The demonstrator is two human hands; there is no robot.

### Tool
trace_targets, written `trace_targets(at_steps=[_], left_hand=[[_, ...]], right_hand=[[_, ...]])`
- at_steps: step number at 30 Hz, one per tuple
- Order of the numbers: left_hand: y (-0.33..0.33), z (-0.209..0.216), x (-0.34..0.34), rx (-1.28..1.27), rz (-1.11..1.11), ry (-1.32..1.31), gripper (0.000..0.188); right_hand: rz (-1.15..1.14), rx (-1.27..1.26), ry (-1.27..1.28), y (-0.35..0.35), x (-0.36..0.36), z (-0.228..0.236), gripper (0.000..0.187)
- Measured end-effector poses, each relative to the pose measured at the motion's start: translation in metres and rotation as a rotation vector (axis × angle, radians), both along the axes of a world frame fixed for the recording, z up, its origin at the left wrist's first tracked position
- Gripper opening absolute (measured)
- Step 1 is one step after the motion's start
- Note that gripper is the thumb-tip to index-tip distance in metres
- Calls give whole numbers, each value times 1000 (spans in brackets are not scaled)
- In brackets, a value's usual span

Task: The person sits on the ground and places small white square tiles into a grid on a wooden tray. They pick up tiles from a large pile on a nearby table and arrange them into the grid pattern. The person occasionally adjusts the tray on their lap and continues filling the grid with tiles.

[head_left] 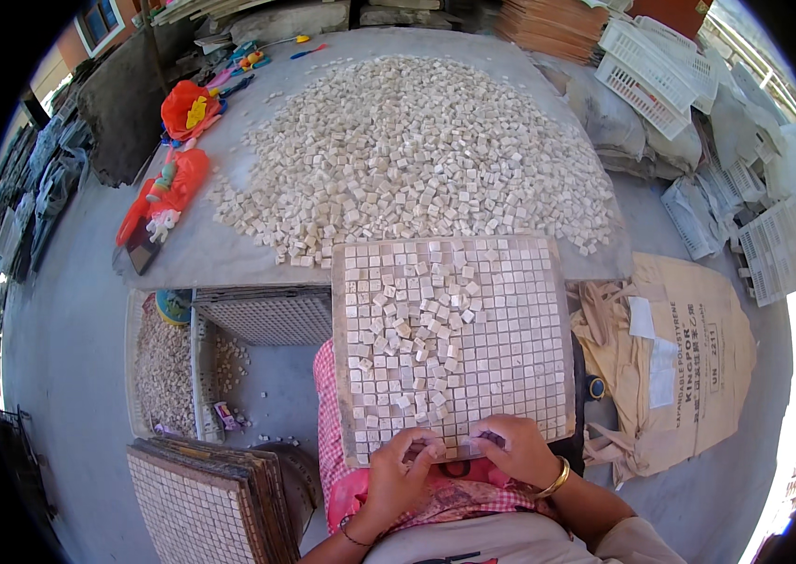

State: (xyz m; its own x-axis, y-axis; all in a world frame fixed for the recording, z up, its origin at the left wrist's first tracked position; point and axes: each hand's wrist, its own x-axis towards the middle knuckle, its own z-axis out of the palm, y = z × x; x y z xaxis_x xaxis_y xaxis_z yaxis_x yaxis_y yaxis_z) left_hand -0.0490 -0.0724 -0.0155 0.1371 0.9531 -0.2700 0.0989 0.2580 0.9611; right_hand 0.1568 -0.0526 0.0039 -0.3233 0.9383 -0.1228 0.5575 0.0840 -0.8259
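A square grid board (562, 357) lies across my lap, its far edge against the table. Small pale stone cubes (511, 310) sit in rows in its cells, and loose ones (417, 305) are heaped over its middle and left part. At the near edge, my left hand (404, 467) is closed, thumb and fingers pinched together. Just to its right, my right hand (517, 449) is also closed in a pinch over the board's lowest row. The fingertips hide whatever is between them. A gold bangle (556, 477) circles my right wrist.
Beyond the board, a large heap of stone cubes (417, 150) covers the table (257, 254). Red bags and toys (181, 174) lie at its left. Below left stand a white crate (161, 376) of cubes and stacked filled boards (186, 503). A brown sack (699, 367) lies right.
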Motion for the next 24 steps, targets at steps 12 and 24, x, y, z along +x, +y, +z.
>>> trace_targets(at_steps=[12, 24], left_hand=[[0, 5, -9, 161, 45, 233, 12], [-1, -9, 2, 643, -317, 598, 23]], right_hand=[[60, 209, -254, -18, -8, -11, 11], [218, 282, -230, -21, -6, -23, 13]])
